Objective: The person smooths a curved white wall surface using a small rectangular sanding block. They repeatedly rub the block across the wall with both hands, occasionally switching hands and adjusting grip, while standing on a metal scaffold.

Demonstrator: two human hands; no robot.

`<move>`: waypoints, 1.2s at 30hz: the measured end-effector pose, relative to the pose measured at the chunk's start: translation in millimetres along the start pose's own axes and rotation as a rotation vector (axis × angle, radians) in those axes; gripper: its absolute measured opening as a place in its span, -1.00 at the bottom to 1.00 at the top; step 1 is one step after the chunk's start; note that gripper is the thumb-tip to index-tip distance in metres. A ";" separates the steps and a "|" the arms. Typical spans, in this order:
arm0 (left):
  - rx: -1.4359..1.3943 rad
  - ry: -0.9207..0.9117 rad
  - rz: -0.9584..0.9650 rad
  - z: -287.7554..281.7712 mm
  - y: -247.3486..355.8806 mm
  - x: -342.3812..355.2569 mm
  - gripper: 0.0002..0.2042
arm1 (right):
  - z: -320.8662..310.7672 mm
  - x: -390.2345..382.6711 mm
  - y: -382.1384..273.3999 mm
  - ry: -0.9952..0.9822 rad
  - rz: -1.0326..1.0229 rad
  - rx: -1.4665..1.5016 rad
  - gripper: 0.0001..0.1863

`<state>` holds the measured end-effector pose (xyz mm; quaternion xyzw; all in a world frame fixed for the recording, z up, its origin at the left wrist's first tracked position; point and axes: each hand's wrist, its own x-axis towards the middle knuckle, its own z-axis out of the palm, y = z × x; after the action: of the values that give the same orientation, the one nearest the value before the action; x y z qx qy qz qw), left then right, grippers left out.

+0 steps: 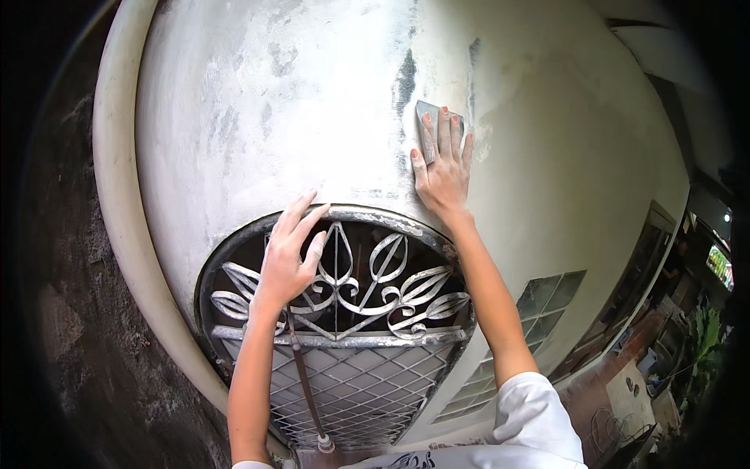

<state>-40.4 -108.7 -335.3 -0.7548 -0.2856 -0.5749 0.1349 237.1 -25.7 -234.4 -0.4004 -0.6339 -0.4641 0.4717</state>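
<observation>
Up on the pale, patchy wall [312, 117], my right hand [444, 184] lies with straight fingers over a grey sheet of sandpaper [423, 108], pressing it against the surface. White dust coats its fingers. The sheet's upper edge shows past the fingertips; the palm hides the lower part. My left hand [285, 258] is lower and to the left, fingers apart and holding nothing. Its fingertips are at the upper rim of the arched opening [367, 215], though I cannot tell whether they touch the wall. Dark worn streaks mark the wall above the sandpaper.
A scroll-shaped metal grille [337, 288] fills the arch, with diamond mesh [351, 383] below. A brown rod [306, 375] hangs in front of it. A thick pale pipe [117, 133] runs down the left. Window panes [549, 297] and plants [707, 336] are to the right.
</observation>
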 end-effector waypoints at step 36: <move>0.756 0.088 0.271 -20.7 -107.9 30.4 -0.48 | 11.8 87.4 -12.6 0.106 -0.009 -0.079 -0.36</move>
<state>-114.7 -24.9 -313.8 -0.6574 -0.3688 -0.4381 0.4898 202.0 -11.4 -153.8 -0.3908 -0.5909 -0.5113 0.4864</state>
